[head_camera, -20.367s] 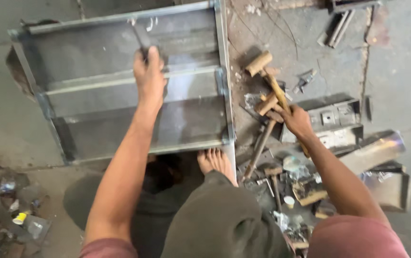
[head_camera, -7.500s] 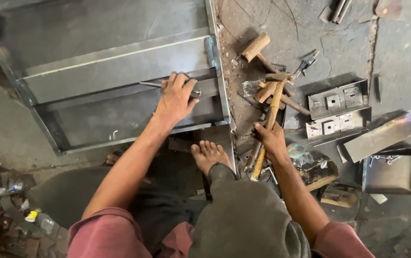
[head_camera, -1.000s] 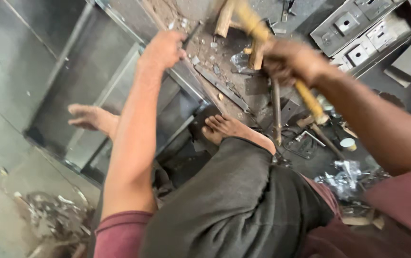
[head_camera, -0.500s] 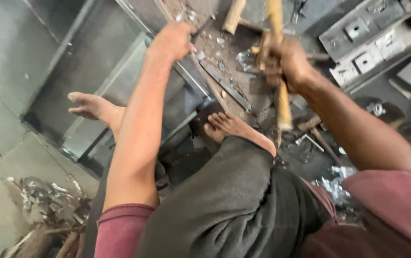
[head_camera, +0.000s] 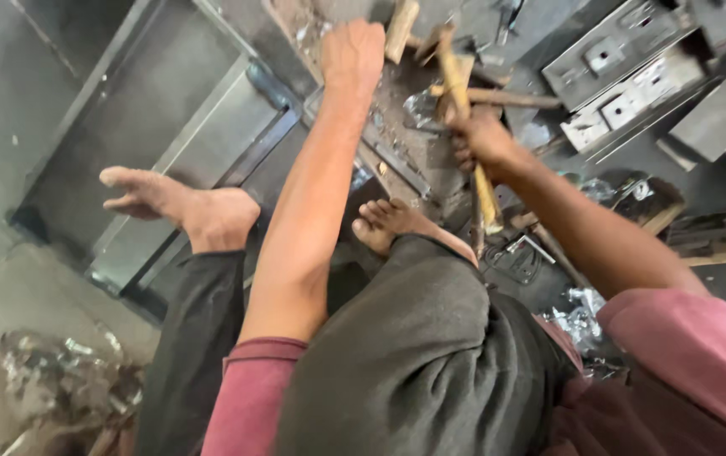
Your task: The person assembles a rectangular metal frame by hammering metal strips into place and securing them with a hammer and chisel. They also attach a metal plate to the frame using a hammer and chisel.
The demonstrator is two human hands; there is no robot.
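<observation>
I see the steel frame (head_camera: 160,143) filling ten o'clock on the floor. My left hand (head_camera: 352,52) presses down at its twelve o'clock corner; whether it pinches anything, I cannot tell. My right hand (head_camera: 483,139) is clamped around the wooden hammer handle (head_camera: 464,110), at one o'clock.

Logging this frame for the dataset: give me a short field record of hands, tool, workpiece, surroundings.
left hand: pressed down at the corner of the metal frame
right hand: fingers shut round the hammer handle
hammer head: out of view
feet: bare, left foot on the frame
nearby: lock plates, wooden handles
</observation>
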